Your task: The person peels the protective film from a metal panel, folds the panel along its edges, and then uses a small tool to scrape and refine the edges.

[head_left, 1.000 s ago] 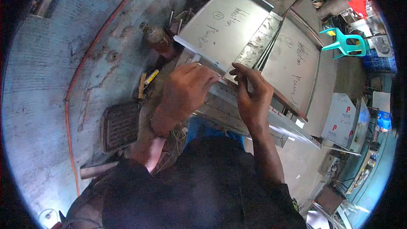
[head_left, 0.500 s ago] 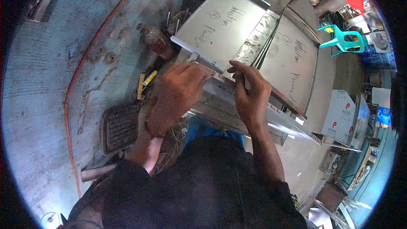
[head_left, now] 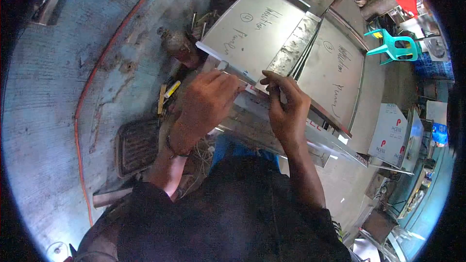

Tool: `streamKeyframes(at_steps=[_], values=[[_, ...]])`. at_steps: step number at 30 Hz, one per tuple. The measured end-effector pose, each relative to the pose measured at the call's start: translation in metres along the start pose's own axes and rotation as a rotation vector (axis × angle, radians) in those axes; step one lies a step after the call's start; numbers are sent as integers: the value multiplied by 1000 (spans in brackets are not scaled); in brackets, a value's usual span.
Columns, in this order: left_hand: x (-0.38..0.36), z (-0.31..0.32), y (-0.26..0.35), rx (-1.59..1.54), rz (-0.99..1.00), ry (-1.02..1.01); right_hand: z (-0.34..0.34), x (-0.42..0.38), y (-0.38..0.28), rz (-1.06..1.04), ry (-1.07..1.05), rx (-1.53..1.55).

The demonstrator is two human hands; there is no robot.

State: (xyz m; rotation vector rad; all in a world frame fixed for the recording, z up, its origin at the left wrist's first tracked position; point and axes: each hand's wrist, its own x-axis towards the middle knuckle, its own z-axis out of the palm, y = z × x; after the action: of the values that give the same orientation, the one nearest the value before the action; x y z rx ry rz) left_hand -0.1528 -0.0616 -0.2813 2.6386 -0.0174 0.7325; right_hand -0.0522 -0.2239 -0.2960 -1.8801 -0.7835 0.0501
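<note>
Two metal panels with handwriting lie side by side: the left panel (head_left: 264,24) is marked 4, the right panel (head_left: 335,68) marked 3. A spotted metal strip (head_left: 293,43) lies between them. At the near edge of the left panel, my left hand (head_left: 208,98) is closed, fingers curled inward; whatever they pinch is hidden. My right hand (head_left: 289,106) is bent with thumb and fingers together by the strip's near end, and its contents are too small to make out. A short gap separates the two hands, with a small pale piece (head_left: 250,88) showing there.
An orange hose (head_left: 76,116) runs along the concrete floor at left. A yellow-and-white marker-like object (head_left: 172,89) and a dark ribbed pad (head_left: 138,149) lie left of my legs. To the right are a green plastic chair (head_left: 393,46) and film-covered sheets (head_left: 391,128).
My left hand and wrist have shifted very slightly. The right hand and the panels stay practically where they were.
</note>
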Motion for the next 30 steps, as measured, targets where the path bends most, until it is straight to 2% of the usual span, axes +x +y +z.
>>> streamKeyframes(at_steps=[16,23,25,30], values=[[2,-3,-5,-46,0,-72,0,0,0,13,-8,13],[2,-2,-1,-99,71,6,-1,1,-3,42,-5,84],[1,-3,-6,42,-37,-4,-2,1,-2,29,-18,39],[4,-3,-6,0,-12,-22,-2,-1,-4,23,-28,28]])
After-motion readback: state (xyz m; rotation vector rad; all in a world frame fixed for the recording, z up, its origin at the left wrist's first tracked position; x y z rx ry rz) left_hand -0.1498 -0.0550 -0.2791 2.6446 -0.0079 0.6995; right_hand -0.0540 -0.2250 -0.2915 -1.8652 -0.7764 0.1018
